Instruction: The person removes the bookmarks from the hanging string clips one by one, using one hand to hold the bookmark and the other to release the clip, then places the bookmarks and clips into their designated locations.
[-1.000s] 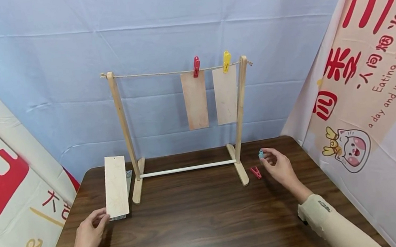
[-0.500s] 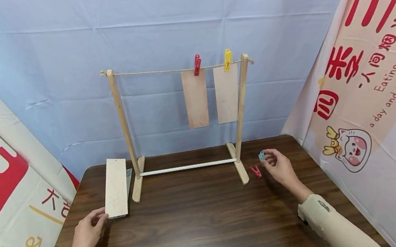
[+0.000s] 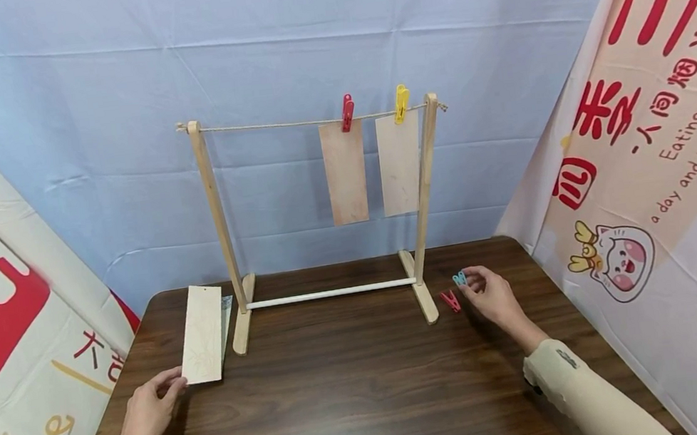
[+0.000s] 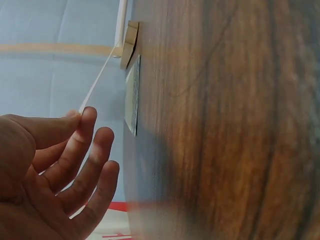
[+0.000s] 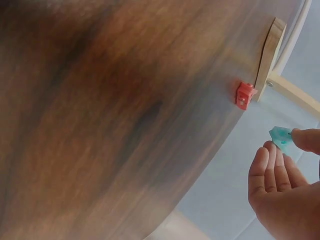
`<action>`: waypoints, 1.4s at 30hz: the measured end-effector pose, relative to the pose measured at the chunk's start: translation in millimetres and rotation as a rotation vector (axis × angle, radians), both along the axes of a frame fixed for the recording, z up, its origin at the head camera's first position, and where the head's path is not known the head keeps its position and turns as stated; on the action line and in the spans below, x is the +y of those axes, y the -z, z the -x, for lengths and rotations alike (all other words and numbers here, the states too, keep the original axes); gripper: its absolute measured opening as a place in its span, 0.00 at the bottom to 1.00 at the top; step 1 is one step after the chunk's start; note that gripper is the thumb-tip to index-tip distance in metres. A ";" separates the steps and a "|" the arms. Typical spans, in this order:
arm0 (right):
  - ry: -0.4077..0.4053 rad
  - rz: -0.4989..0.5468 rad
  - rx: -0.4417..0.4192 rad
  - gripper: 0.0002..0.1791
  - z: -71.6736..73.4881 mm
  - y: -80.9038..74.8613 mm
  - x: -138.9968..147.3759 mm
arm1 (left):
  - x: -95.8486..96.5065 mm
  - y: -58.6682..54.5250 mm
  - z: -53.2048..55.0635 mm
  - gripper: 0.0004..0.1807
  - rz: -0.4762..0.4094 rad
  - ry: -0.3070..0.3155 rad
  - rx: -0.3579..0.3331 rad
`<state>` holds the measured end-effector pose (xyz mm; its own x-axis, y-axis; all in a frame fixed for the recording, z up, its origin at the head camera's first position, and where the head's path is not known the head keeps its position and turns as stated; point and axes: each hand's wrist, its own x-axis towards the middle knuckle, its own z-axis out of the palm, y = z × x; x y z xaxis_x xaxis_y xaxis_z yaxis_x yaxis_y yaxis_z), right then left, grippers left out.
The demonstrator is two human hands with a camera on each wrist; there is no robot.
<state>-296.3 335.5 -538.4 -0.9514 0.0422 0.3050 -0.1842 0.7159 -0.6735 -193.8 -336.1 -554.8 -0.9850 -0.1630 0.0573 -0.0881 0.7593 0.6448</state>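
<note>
My left hand [image 3: 151, 410] pinches the lower left corner of a thin, pale wooden card [image 3: 202, 334] with a faint drawing and a small hole near its top. The left wrist view shows this card edge-on, raised off the table between thumb and fingertips. Under it, a second card with a bluish pattern [image 3: 226, 316] lies on the table, mostly covered. My right hand [image 3: 492, 298] pinches a light blue clothespin [image 3: 459, 278] between thumb and fingers, above the table's right side. Just left of that hand, a red clothespin [image 3: 450, 301] lies on the table.
A wooden stand [image 3: 210, 212] with a rope [image 3: 267, 125] across its top stands at the back. From the rope hang two cards, one under a red clothespin [image 3: 347, 113], the other under a yellow clothespin [image 3: 401, 103]. A white rod [image 3: 331, 293] joins the stand's feet.
The left hand has shifted slightly left and lower with the pale card, uncovering more of the card beneath. The light blue clothespin has turned and dipped a little in the right hand.
</note>
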 end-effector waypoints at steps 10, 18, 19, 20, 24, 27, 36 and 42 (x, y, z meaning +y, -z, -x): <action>0.024 -0.061 -0.099 0.19 4.1 5.0 1.7 | -2.9 1.2 0.2 0.21 -0.015 -0.001 -0.038; 0.057 -0.099 -0.186 0.20 6.3 12.4 4.8 | -4.4 2.4 -1.3 0.20 -0.022 0.009 -0.053; 0.061 -0.102 -0.194 0.20 6.6 13.2 5.0 | -4.5 2.4 -1.5 0.20 -0.026 0.011 -0.056; 0.063 -0.104 -0.198 0.20 6.6 13.6 5.2 | -4.5 2.4 -1.6 0.20 -0.030 0.012 -0.058; 0.068 -0.112 -0.207 0.20 6.9 15.9 6.0 | -4.1 1.7 -1.0 0.20 -0.035 0.017 -0.060; 0.063 -0.120 -0.207 0.19 7.0 17.2 6.2 | -3.9 1.2 -0.3 0.20 -0.031 0.019 -0.060; 0.056 -0.125 -0.235 0.20 6.3 16.5 1.7 | -3.6 3.7 1.1 0.20 -0.024 0.030 -0.048; 0.056 -0.129 -0.255 0.19 6.7 15.5 0.2 | -2.3 3.1 1.2 0.20 -0.019 0.032 -0.044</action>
